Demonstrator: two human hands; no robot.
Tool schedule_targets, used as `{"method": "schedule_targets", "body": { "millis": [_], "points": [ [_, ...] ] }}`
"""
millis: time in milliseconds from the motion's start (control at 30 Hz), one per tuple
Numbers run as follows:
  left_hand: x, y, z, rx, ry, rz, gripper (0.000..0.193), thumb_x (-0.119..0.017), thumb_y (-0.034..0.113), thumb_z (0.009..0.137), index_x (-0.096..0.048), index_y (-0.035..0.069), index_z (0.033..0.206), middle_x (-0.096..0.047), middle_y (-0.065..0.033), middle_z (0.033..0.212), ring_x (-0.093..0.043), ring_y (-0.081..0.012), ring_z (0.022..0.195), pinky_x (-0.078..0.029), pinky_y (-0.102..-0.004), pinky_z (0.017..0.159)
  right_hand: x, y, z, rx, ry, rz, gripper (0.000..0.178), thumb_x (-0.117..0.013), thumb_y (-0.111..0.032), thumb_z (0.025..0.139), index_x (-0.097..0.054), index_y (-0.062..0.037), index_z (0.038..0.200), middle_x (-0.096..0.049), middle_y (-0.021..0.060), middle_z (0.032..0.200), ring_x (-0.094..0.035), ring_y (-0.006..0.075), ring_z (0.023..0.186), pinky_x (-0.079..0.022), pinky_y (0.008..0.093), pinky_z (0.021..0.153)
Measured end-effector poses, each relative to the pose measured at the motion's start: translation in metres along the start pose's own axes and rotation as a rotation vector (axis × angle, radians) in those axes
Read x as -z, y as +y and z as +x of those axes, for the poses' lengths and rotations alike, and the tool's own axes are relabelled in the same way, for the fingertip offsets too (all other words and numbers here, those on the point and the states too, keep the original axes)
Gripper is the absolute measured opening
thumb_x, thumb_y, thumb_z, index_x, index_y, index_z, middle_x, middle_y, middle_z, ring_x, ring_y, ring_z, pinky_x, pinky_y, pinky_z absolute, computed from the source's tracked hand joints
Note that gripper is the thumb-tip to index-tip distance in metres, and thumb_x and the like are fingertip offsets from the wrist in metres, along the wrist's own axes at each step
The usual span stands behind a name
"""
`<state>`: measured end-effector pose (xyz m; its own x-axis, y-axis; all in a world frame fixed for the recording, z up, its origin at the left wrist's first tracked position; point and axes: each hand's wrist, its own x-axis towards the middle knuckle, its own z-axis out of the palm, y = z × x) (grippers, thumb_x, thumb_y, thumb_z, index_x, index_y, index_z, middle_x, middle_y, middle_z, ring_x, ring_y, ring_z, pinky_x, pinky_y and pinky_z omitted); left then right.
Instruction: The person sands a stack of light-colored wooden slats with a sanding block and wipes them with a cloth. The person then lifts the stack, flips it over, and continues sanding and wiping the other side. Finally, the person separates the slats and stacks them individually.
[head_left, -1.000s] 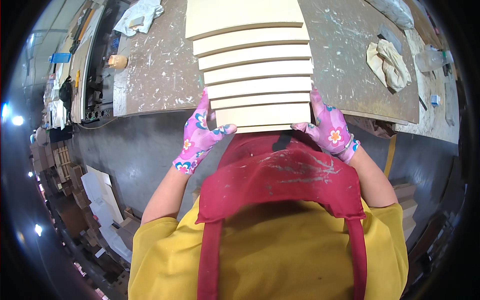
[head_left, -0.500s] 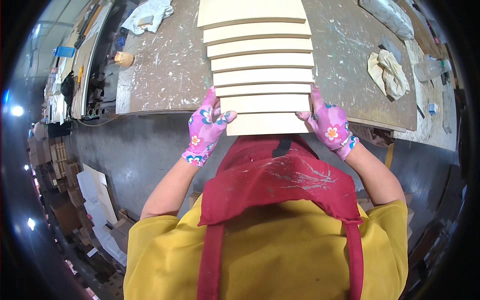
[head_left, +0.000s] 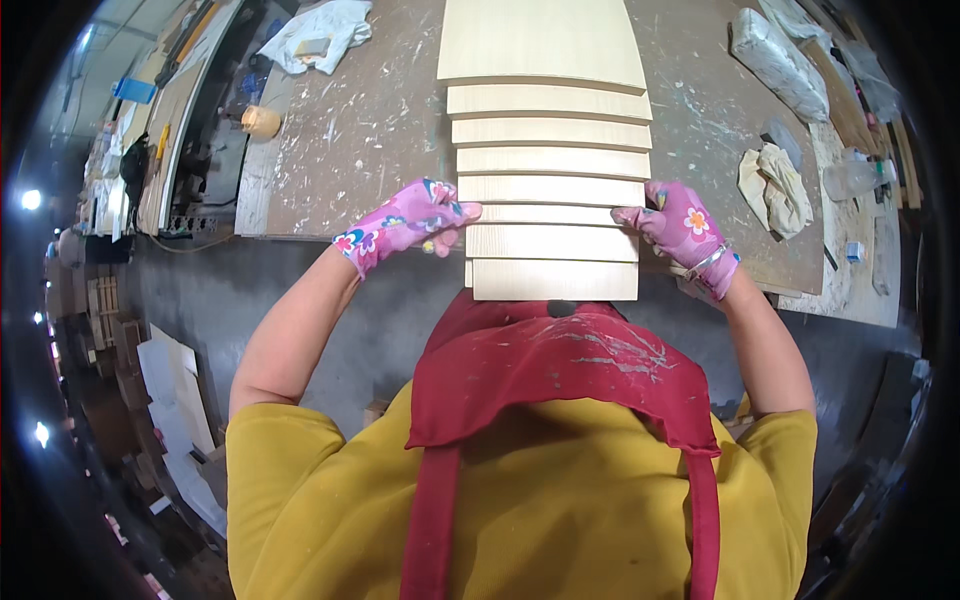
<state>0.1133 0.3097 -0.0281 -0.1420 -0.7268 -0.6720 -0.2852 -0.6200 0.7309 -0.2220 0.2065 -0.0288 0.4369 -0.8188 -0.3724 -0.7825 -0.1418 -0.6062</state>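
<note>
Pale, smooth wooden boards (head_left: pixel 545 40) lie overlapping like steps, running from the worktable toward my body. The nearest board (head_left: pixel 556 280) reaches past the table's front edge, close to my apron. In a pink flowered glove, my left hand (head_left: pixel 412 220) pinches the left side of a board (head_left: pixel 550 214) a little farther up the row, thumb on top. My right hand (head_left: pixel 688 228), gloved alike, holds that board's right side, its thumb on the upper face. Fingers of both hands are partly hidden beside and under the boards.
The worktable (head_left: pixel 350 140) is brown and speckled with paint. A white cloth (head_left: pixel 320 30) with a small block lies far left, near an orange cup (head_left: pixel 261 122). To the right are a cream cloth (head_left: pixel 775 190), a wrapped bundle (head_left: pixel 780 65) and a clear bottle (head_left: pixel 858 178).
Both hands have moved from the nearest boards to one farther up the row. My left forearm has swung outward. The whole view has shifted slightly.
</note>
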Motion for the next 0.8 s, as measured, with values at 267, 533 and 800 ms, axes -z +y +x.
{"method": "schedule_targets", "body": {
  "millis": [267,533,800],
  "points": [
    [-0.010,-0.002,-0.006,0.026,-0.012,-0.013,0.032,-0.070,0.029,0.093,-0.058,0.007,0.073,-0.058,-0.0007,0.058,-0.056,-0.0078,0.052,-0.042,-0.0236,0.050,-0.001,0.005,-0.013,0.073,-0.058,0.137,0.041,-0.072,-0.038,0.084,-0.062,0.0010,0.077,-0.057,0.0236,0.069,-0.057,0.0411,0.066,-0.046,0.0441,0.064],
    [-0.018,-0.019,-0.012,0.047,0.040,-0.033,0.030,-0.071,0.026,0.093,-0.051,0.008,0.078,-0.059,-0.0028,0.062,-0.055,-0.0096,0.053,-0.040,-0.0247,0.049,-0.006,0.002,-0.025,-0.025,-0.107,0.124,0.042,-0.072,-0.035,0.085,-0.058,0.0026,0.076,-0.054,0.0203,0.065,-0.055,0.0321,0.061,-0.045,0.0414,0.062],
    [-0.040,-0.054,-0.027,-0.164,0.313,0.066,0.024,-0.068,0.021,0.094,-0.053,0.003,0.088,-0.059,-0.0019,0.074,-0.054,-0.0090,0.069,-0.045,-0.0255,0.063,-0.019,0.023,-0.047,0.180,0.064,0.217,0.047,-0.073,-0.043,0.084,-0.058,0.0009,0.091,-0.059,0.0168,0.078,-0.054,0.0246,0.070,-0.047,0.0357,0.068]
  ]
}}
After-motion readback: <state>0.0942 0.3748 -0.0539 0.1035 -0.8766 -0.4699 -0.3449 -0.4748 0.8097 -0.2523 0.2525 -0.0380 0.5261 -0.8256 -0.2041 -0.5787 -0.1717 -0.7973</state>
